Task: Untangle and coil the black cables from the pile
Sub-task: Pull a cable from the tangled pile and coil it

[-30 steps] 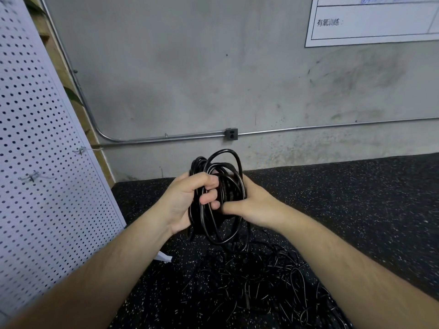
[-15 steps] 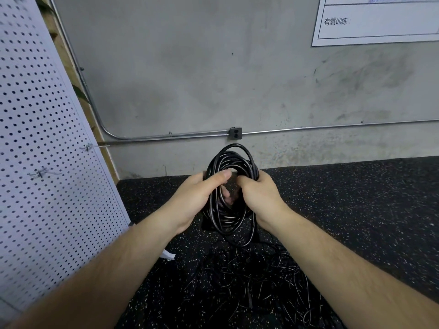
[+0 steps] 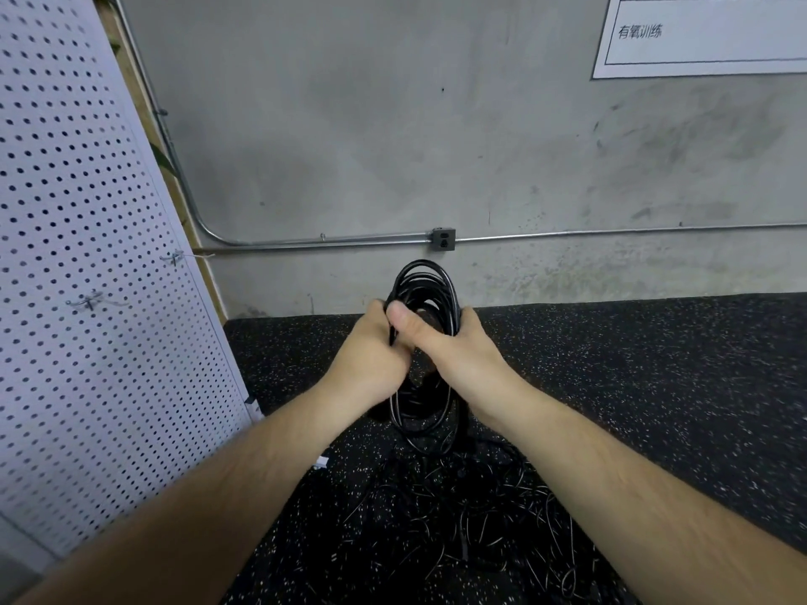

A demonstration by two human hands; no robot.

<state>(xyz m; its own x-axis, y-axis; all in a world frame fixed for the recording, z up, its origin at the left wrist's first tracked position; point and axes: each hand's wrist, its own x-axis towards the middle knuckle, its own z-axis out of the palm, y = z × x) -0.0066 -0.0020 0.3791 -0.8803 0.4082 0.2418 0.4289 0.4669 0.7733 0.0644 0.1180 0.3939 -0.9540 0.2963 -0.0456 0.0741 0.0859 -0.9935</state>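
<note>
A coil of black cable (image 3: 421,283) stands upright in the air between my hands, its loops showing above and below them. My left hand (image 3: 369,347) grips the coil's left side with curled fingers. My right hand (image 3: 454,347) wraps the right side, its thumb laid across the front toward the left hand. The middle of the coil is hidden behind both hands. Below, on the speckled black floor mat (image 3: 633,386), lies the tangled pile of black cables (image 3: 471,517), and a strand hangs from the coil toward it.
A white pegboard panel (image 3: 78,277) with metal hooks leans at the left. The grey concrete wall (image 3: 393,124) carries a metal conduit with an outlet box (image 3: 443,239). A white sign (image 3: 707,32) hangs at the upper right.
The hands have closed in on the coil; my right thumb now crosses its front next to the left hand. The coil sits tighter and more upright.
</note>
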